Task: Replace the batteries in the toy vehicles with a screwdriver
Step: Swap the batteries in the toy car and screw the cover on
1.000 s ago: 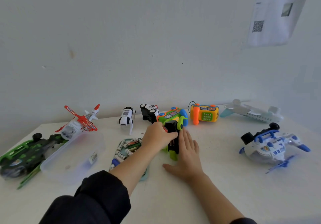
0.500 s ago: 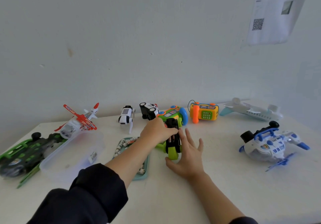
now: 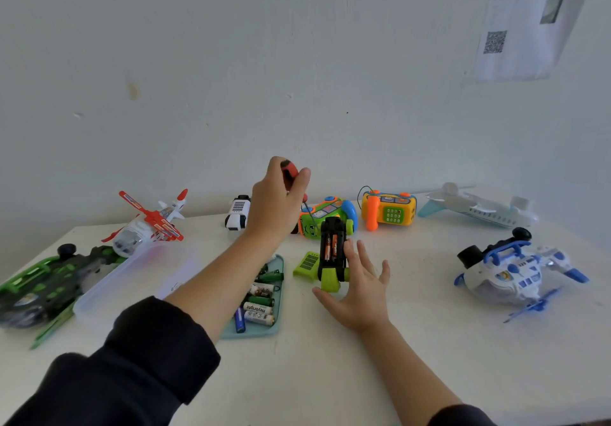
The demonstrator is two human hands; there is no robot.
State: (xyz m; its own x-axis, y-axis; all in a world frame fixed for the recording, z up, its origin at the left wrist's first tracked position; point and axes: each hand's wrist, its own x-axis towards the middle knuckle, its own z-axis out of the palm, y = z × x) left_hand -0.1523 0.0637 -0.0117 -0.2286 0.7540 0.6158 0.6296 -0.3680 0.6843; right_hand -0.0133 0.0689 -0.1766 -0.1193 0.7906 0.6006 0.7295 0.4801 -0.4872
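White table [image 3: 330,376] against a plain wall, seen from a head cam looking down at two arms. Going left to right.

Far left: a green and black toy plane [image 3: 39,285] is lying by the table edge, w/ a clear plastic tub [image 3: 132,280] just beside it. Behind them a red and white helicopter [image 3: 148,227] is sitting near the wall.

Left of center: a teal tray [image 3: 264,329] is holding loose batteries [image 3: 259,306]. The left hand [image 3: 276,205] is raised above the table, fingers wrapping tightly round a red-handled screwdriver [image 3: 291,174] — its thin shaft is pointing down toward the toys. A small white and black vehicle [image 3: 237,215] is partly hiding behind that hand.

Center: a green and black toy car [image 3: 332,257] is lying belly-up, battery bay open, two batteries showing inside. Its green cover [image 3: 306,263] is lying on the table just beside it. The right hand [image 3: 358,288] is resting against the car's right side, fingers spread wide and straight, steadying it — not gripping.

Behind: a green toy bus [image 3: 330,214] and an orange phone [image 3: 388,212].

Right: a pale jet [image 3: 479,209] by the wall, and a blue and white aircraft [image 3: 515,270] nearer.

Step in hand, as a guess: cover is off, battery swap on this car is under way. Can't tell whether the cells inside are old or new. Next move likely needs the left hand freeing up, or the cover refitting and screwing down.
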